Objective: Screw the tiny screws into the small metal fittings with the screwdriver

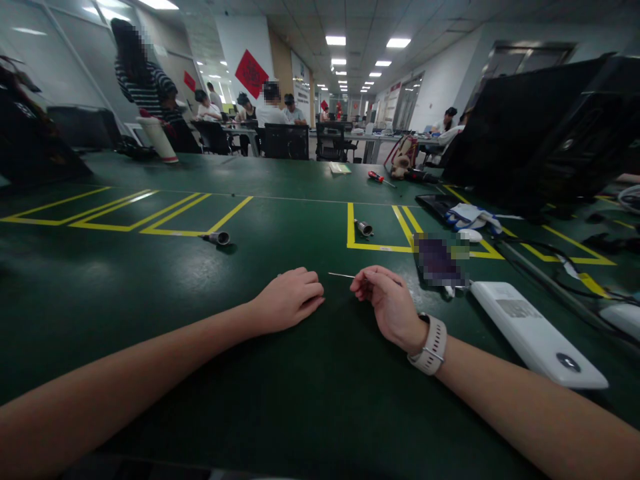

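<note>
My right hand, with a pale watch strap on its wrist, is closed around a slim screwdriver. Its thin metal shaft points left toward my other hand, and the fingers cover most of the handle. My left hand lies on the green tabletop with its fingers bent together. Whatever may be under that palm is hidden. Beyond the left hand lies a small metal cylindrical part with a dark pointed end. A similar metal part lies inside a yellow taped box.
To the right are a white power bank, a blurred dark phone-like object, cables and gloves. A red screwdriver lies farther back. A white cup stands far left; a dark monitor rises at right.
</note>
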`<action>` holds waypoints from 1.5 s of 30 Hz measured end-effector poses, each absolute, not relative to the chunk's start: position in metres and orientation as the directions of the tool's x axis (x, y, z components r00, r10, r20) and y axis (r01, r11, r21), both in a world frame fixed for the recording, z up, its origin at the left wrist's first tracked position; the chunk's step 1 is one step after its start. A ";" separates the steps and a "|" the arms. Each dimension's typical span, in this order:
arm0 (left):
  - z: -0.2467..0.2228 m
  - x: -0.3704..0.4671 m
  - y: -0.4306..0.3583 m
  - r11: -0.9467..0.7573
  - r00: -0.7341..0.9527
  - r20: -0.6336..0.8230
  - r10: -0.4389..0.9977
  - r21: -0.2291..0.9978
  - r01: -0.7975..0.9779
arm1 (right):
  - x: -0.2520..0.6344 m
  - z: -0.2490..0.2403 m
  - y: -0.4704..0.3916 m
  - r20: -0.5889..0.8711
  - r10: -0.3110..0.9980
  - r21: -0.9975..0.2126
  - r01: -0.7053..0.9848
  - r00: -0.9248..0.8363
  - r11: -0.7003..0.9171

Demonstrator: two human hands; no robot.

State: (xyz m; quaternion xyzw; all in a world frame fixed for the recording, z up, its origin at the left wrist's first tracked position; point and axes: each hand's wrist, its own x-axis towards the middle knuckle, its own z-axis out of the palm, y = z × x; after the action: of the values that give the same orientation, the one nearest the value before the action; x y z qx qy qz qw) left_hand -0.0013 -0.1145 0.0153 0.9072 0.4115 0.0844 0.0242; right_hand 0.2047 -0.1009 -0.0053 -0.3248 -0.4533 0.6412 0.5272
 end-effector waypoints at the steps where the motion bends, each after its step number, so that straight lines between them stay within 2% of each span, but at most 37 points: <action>1: 0.015 -0.010 -0.114 -0.648 0.635 0.132 0.762 0.112 0.754 | 0.205 -0.005 -0.101 0.058 0.970 -0.924 -0.380 -0.238 -0.038; 5: 0.013 -0.056 -0.111 -0.568 0.553 0.149 0.819 0.081 0.819 | 0.205 -0.004 -0.102 0.048 0.968 -0.927 -0.371 -0.246 -0.048; 8: 0.012 -0.098 -0.108 -0.440 0.426 0.179 0.887 0.043 0.897 | 0.204 -0.002 -0.103 0.046 0.968 -0.932 -0.358 -0.249 -0.048; 12: 0.017 -0.147 -0.111 -0.280 0.280 0.124 0.952 -0.017 0.960 | 0.204 -0.002 -0.103 0.048 0.968 -0.935 -0.353 -0.247 -0.044; 15: 0.023 -0.174 -0.116 -0.126 0.133 0.132 0.982 -0.061 0.990 | 0.204 -0.004 -0.103 0.049 0.965 -0.938 -0.344 -0.257 -0.044; 19: 0.027 -0.193 -0.119 -0.007 0.020 0.134 0.991 -0.096 0.995 | 0.204 -0.005 -0.103 0.056 0.962 -0.943 -0.330 -0.268 -0.038; 45: 0.022 -0.178 -0.100 -0.109 0.102 0.196 0.975 0.025 0.994 | 0.202 -0.004 -0.103 0.055 0.959 -0.953 -0.301 -0.279 -0.033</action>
State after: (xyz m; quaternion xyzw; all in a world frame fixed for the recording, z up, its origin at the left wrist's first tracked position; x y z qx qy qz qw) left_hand -0.1785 -0.1005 0.0217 0.7401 0.6651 0.0819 -0.0564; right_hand 0.2016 -0.1025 -0.0042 -0.3378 -0.4869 0.6343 0.4964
